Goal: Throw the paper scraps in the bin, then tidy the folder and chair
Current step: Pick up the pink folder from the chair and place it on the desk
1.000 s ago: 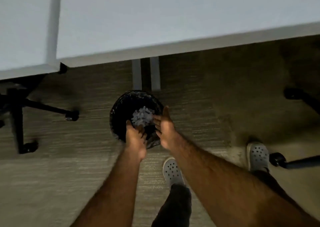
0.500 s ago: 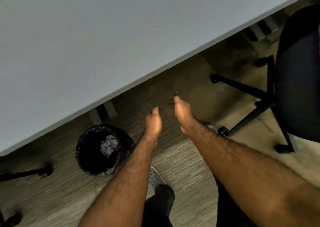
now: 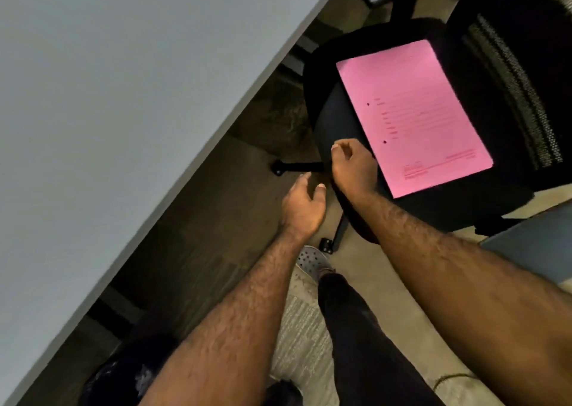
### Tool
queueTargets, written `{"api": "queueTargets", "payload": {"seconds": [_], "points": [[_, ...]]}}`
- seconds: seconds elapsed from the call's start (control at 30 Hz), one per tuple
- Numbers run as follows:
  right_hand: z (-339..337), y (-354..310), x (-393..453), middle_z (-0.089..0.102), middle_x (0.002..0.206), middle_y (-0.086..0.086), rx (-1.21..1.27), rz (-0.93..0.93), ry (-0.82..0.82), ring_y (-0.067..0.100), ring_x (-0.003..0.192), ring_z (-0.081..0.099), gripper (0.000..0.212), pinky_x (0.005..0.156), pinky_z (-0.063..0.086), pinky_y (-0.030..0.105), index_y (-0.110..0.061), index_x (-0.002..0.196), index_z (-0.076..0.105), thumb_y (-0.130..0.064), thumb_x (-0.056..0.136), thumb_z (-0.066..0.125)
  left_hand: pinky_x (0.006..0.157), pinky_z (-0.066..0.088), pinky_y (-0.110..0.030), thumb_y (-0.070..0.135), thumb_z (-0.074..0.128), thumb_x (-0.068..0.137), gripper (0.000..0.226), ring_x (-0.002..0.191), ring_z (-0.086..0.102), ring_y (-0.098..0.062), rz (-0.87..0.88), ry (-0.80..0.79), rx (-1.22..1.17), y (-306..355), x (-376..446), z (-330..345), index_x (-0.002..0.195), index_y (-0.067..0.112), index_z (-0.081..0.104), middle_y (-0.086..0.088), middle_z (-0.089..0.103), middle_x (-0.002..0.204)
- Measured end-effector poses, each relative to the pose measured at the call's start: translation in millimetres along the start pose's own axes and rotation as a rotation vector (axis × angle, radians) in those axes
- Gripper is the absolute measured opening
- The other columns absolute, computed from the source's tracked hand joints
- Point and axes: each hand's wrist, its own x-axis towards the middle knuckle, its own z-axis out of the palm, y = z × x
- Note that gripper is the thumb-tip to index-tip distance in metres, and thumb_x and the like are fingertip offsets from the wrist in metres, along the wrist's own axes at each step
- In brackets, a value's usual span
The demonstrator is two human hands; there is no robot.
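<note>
While the pink folder (image 3: 413, 117) lies flat on the seat of the black chair (image 3: 337, 117), the right hand (image 3: 353, 168) hovers just beside its near edge, fingers loosely curled and holding nothing; the left hand (image 3: 302, 206) hangs lower, relaxed and also without anything. The bin (image 3: 123, 377) with scraps stands at the bottom left, under the desk (image 3: 123, 96). I think the chair may roll away if pushed, and the folder can slide off; its printed lines are too blurred to read.
</note>
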Motion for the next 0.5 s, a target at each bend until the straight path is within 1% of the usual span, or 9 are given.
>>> {"api": "queueTargets", "payload": {"seconds": [0.1,0.2,0.27,0.3,0.37,0.4,0.43,0.5], "points": [[-37.0,11.8,40.0,0.067,0.114,0.002,0.050,0.036,0.052,0.021,0.108,0.060,0.023,0.088,0.043,0.026,-0.015,0.115,0.064,-0.024,0.098,0.052,0.105,0.044,-0.044,0.033,0.054,0.095,0.053,0.123,0.054,-0.030,0.022,-0.032,0.041,37.4,21.7,33.1,0.145,0.020,0.041,-0.013,0.056,0.136],[-74.2,32.0,78.6,0.062,0.128,0.005,0.051,0.110,0.149,0.021,0.117,0.057,0.031,0.090,0.043,0.026,-0.015,0.126,0.059,-0.026,0.099,0.053,0.110,0.039,-0.037,0.031,0.057,0.093,0.057,0.132,0.048,-0.024,0.059,-0.067,0.076,65.7,47.0,66.2,0.146,0.017,0.039,-0.007,0.048,0.146],[-99.0,51.9,103.7,0.054,0.139,0.006,0.014,0.184,0.200,0.024,0.124,0.052,0.042,0.092,0.043,0.028,-0.015,0.137,0.050,-0.029,0.098,0.055,0.109,0.040,-0.035,0.030,0.059,0.092,0.061,0.131,0.048,-0.024,0.029,-0.076,0.067,79.7,64.6,86.6,0.147,0.016,0.036,-0.007,0.046,0.148],[-111.2,63.9,116.4,0.050,0.143,0.007,-0.025,0.226,0.220,0.026,0.127,0.050,0.049,0.095,0.044,0.030,-0.015,0.141,0.045,-0.030,0.096,0.057,0.107,0.041,-0.035,0.029,0.060,0.090,0.063,0.130,0.049,-0.024,-0.010,-0.065,0.046,85.0,72.6,95.3,0.147,0.016,0.035,-0.007,0.046,0.147],[-135.0,89.5,139.2,0.041,0.150,0.009,-0.140,0.329,0.242,0.029,0.135,0.041,0.066,0.107,0.043,0.044,-0.014,0.148,0.035,-0.033,0.091,0.063,0.105,0.042,-0.035,0.028,0.060,0.089,0.065,0.128,0.049,-0.025,-0.086,-0.027,0.022,93.9,85.2,108.1,0.147,0.015,0.033,-0.006,0.044,0.146],[-146.0,101.2,147.5,0.036,0.153,0.009,-0.203,0.396,0.234,0.031,0.139,0.036,0.075,0.110,0.039,0.050,-0.014,0.150,0.030,-0.035,0.088,0.066,0.104,0.043,-0.035,0.028,0.059,0.089,0.066,0.127,0.049,-0.025,-0.116,-0.009,0.037,97.5,90.4,112.5,0.148,0.014,0.032,-0.006,0.043,0.144],[-155.3,111.7,153.2,0.030,0.156,0.010,-0.254,0.466,0.212,0.032,0.142,0.030,0.083,0.112,0.036,0.053,-0.015,0.152,0.025,-0.039,0.085,0.068,0.102,0.045,-0.036,0.029,0.058,0.089,0.066,0.124,0.051,-0.026,-0.140,0.003,0.058,99.3,95.2,115.7,0.147,0.013,0.032,-0.006,0.044,0.142],[-167.2,126.3,158.1,0.021,0.159,0.011,-0.332,0.556,0.153,0.033,0.144,0.024,0.094,0.114,0.032,0.054,-0.015,0.154,0.017,-0.046,0.083,0.069,0.094,0.050,-0.035,0.029,0.057,0.090,0.061,0.113,0.057,-0.025,-0.184,-0.009,0.068,102.9,99.5,120.4,0.144,0.013,0.035,-0.006,0.053,0.131]]}}
